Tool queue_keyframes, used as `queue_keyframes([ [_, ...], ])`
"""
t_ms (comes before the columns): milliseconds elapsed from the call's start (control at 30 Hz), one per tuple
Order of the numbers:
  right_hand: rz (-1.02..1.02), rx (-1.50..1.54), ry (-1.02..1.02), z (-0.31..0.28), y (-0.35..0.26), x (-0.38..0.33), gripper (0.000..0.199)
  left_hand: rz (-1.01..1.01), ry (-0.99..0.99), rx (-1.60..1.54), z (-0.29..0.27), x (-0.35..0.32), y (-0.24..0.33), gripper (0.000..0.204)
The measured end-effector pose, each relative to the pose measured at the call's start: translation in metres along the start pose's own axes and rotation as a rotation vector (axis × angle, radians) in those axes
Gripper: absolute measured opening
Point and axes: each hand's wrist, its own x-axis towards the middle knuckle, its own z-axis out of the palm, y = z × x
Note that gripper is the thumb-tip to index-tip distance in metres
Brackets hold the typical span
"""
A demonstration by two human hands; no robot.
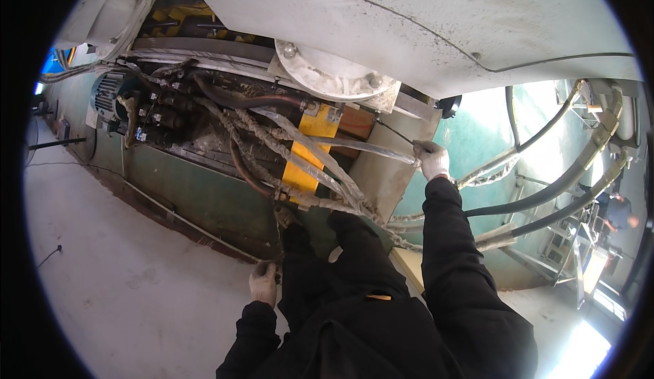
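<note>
Here we see right hand [432,159] fingers pinching a thin rod [394,131] | left hand [263,282] fingers curled on the machine edge [204,232] | risk: rod slipping into wrapped hoses [300,154] just beyond the fingers.

You stand on a pale concrete floor [122,290]. A big green machine base [197,195] rests on it, with a thin dark cable [49,256] lying loose nearby.

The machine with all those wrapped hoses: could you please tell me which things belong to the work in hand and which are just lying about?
In hand:
- right hand gripping a thin rod
- wrapped hoses
- left hand on the machine's lower edge

Lying about:
- loose cable on the floor
- black hoses at right
- electric motor
</note>
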Motion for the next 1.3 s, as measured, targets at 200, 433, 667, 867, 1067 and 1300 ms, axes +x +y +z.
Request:
queue_keyframes([
  [200, -0.02, -0.016, -0.019, -0.002, 0.007, 0.006, 0.026, 0.001, 0.018, 0.024, -0.005, 0.005, 0.001, 0.028],
  [433, -0.021, 0.01, -0.015, -0.006, 0.014, 0.007, 0.026, -0.01, 0.03, 0.007, -0.007, 0.009, -0.003, 0.028],
  [667, -0.012, -0.02, -0.028, -0.008, 0.0, 0.004, 0.025, 0.023, -0.013, 0.062, -0.014, 0.017, -0.01, 0.036],
  [867, -0.119, -0.262, 0.001, -0.014, -0.035, -0.001, 0.026, -0.005, -0.013, 0.068, -0.012, 0.02, -0.006, 0.033],
  [1067, -0.178, -0.517, 0.024, -0.008, -0.078, -0.004, 0.025, 0.051, -0.039, 0.128, -0.01, 0.03, -0.004, 0.038],
  [1300, -0.187, -0.704, -0.005, 0.004, -0.114, 0.004, 0.024, 0.088, -0.014, 0.131, -0.011, 0.039, -0.01, 0.032],
])
